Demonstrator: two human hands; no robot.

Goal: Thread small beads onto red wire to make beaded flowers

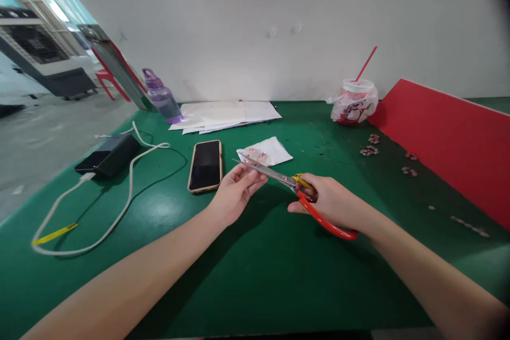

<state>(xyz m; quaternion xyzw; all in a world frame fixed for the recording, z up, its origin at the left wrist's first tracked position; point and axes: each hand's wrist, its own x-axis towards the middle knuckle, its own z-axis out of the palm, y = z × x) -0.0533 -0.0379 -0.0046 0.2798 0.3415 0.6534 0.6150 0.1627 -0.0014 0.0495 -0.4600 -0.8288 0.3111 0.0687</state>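
Note:
My right hand point(332, 199) is closed round the red handles of a pair of scissors point(287, 179), whose steel blades point left across the green table point(255, 276). My left hand point(235, 191) sits at the blade tips, its fingers pinched together; what they hold is too small to make out. Just behind the blades lies a small clear packet point(263, 152) with patterned bits inside.
A phone point(205, 165) lies face up left of my hands. Further left are a black power bank point(108, 155) and a white cable point(119, 212). At the back stand a purple bottle point(162, 98), papers point(225, 115), a bagged drink cup point(354, 102) and a red board point(446, 138). Small flower pieces point(369, 151) dot the right side.

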